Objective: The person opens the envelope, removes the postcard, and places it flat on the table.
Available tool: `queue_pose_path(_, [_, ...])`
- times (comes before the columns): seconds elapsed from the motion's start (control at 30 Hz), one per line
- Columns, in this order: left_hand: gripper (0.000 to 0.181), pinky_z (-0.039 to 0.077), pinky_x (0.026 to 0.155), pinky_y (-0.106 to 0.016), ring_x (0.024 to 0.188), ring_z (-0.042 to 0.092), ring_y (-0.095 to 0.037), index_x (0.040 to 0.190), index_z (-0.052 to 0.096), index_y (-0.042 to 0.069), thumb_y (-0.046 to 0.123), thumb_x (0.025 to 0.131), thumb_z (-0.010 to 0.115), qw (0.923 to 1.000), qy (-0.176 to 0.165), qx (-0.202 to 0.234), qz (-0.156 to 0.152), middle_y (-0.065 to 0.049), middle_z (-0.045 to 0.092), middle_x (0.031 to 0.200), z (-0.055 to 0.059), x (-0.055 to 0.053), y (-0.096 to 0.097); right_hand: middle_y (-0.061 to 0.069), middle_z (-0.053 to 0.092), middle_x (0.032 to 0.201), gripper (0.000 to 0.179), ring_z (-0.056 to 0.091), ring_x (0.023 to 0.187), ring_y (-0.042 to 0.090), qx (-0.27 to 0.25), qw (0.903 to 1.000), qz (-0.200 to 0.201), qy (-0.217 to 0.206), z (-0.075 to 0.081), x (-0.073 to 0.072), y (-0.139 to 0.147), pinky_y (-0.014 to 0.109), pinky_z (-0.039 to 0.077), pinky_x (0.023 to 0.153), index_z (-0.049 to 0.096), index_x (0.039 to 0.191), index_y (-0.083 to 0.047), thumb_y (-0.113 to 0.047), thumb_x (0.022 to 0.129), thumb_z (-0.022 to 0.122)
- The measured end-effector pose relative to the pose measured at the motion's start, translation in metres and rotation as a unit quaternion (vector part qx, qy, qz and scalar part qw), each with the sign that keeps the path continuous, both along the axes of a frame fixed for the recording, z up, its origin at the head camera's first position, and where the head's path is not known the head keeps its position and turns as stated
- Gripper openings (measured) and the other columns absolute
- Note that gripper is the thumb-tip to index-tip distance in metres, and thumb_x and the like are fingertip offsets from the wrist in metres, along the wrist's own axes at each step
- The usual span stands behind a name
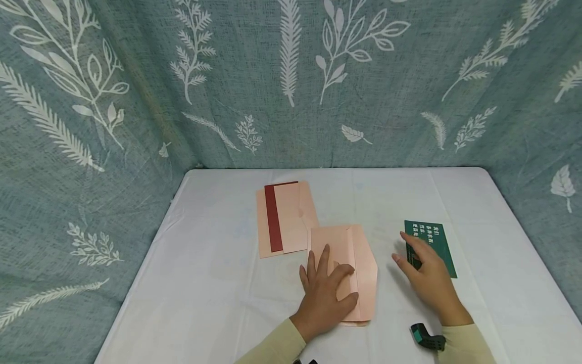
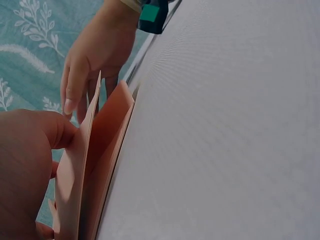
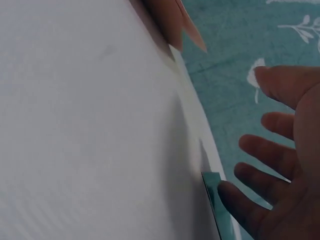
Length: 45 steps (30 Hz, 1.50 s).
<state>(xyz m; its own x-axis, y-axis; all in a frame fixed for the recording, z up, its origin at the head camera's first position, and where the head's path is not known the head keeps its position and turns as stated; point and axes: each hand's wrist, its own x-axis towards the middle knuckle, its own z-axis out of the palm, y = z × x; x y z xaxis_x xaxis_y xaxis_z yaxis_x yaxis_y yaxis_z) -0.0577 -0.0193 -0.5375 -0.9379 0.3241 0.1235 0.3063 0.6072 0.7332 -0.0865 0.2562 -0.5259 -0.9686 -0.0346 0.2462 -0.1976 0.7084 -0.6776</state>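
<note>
My left hand [image 1: 324,298] rests with spread fingers on a pale pink envelope [image 1: 327,237], whose pointed flap [image 1: 367,268] lies unfolded to the right. More pink paper shows under its near edge. The left wrist view shows the envelope [image 2: 72,170] standing slightly apart from the pink layer [image 2: 116,115] below, a gap between them. Over a dark green card [image 1: 444,253] with white lettering hovers my right hand [image 1: 429,285], fingers apart and nothing between them. In the right wrist view, the green card's edge [image 3: 211,192] shows beside the lowest finger.
Farther back left lie other pink envelopes [image 1: 291,202] with a dark red strip [image 1: 273,217] between them, close to the nearer envelope's corner. A white cloth [image 1: 204,283] covers the table, and a patterned green curtain [image 1: 273,121] hangs behind and at the sides.
</note>
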Motion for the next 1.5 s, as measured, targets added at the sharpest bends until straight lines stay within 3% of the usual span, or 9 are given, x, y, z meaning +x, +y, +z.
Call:
queue_pose_path(0.13, [0.036, 0.003, 0.110, -0.089, 0.156, 0.004, -0.063, 0.130, 0.068, 0.026, 0.031, 0.094, 0.073, 1.0000, 0.003, -0.004, -0.001, -0.022, 0.019, 0.177, 0.001, 0.000, 0.001, 0.025, 0.054, 0.156, 0.066, 0.044, 0.146, 0.051, 0.016, 0.9996, 0.023, 0.002, -0.001, 0.000, -0.005, 0.074, 0.038, 0.109, 0.055, 0.158, -0.004, -0.025, 0.101, 0.082])
queue_pose_path(0.43, [0.038, 0.004, 0.109, -0.090, 0.155, 0.004, -0.064, 0.132, 0.068, 0.025, 0.033, 0.095, 0.073, 0.9999, 0.005, -0.009, -0.006, -0.023, 0.018, 0.177, 0.001, -0.001, 0.000, 0.015, 0.042, 0.170, 0.072, 0.029, 0.158, 0.045, 0.075, 0.9925, 0.095, 0.012, -0.002, 0.001, -0.022, 0.073, 0.031, 0.116, 0.051, 0.163, -0.009, -0.032, 0.101, 0.080])
queue_pose_path(0.7, [0.038, 0.005, 0.108, -0.090, 0.155, 0.003, -0.064, 0.132, 0.068, 0.026, 0.034, 0.095, 0.073, 0.9999, 0.002, -0.013, -0.007, -0.023, 0.018, 0.177, 0.001, -0.002, 0.002, 0.013, 0.039, 0.172, 0.058, 0.027, 0.158, 0.047, 0.112, 0.9809, 0.159, -0.011, -0.007, 0.005, -0.034, 0.074, 0.026, 0.118, 0.057, 0.160, -0.010, -0.030, 0.107, 0.072])
queue_pose_path(1.0, [0.042, 0.005, 0.110, -0.089, 0.157, 0.002, -0.062, 0.135, 0.070, 0.025, 0.037, 0.095, 0.076, 0.9997, 0.002, -0.025, -0.006, -0.024, 0.017, 0.176, 0.002, -0.001, 0.003, 0.011, 0.047, 0.167, 0.053, 0.030, 0.158, 0.042, 0.120, 0.9768, 0.168, -0.056, -0.007, 0.005, -0.035, 0.066, 0.020, 0.124, 0.060, 0.157, -0.008, -0.029, 0.109, 0.069])
queue_pose_path(1.2, [0.050, 0.005, 0.112, -0.087, 0.157, 0.003, -0.061, 0.143, 0.067, 0.023, 0.036, 0.096, 0.077, 0.9998, -0.002, -0.020, -0.001, -0.026, 0.017, 0.176, 0.000, -0.001, 0.002, 0.011, 0.047, 0.167, 0.054, 0.030, 0.159, 0.042, 0.119, 0.9764, 0.169, -0.061, -0.008, 0.004, -0.034, 0.066, 0.019, 0.124, 0.060, 0.157, -0.008, -0.028, 0.108, 0.071])
queue_pose_path(1.5, [0.052, 0.005, 0.113, -0.085, 0.158, 0.007, -0.058, 0.147, 0.061, 0.021, 0.029, 0.098, 0.078, 0.9983, -0.018, 0.053, 0.015, -0.026, 0.021, 0.174, 0.003, -0.005, -0.005, 0.011, 0.048, 0.166, 0.053, 0.031, 0.158, 0.043, 0.115, 0.9772, 0.173, -0.047, -0.009, 0.004, -0.033, 0.067, 0.021, 0.123, 0.061, 0.156, -0.007, -0.028, 0.108, 0.071])
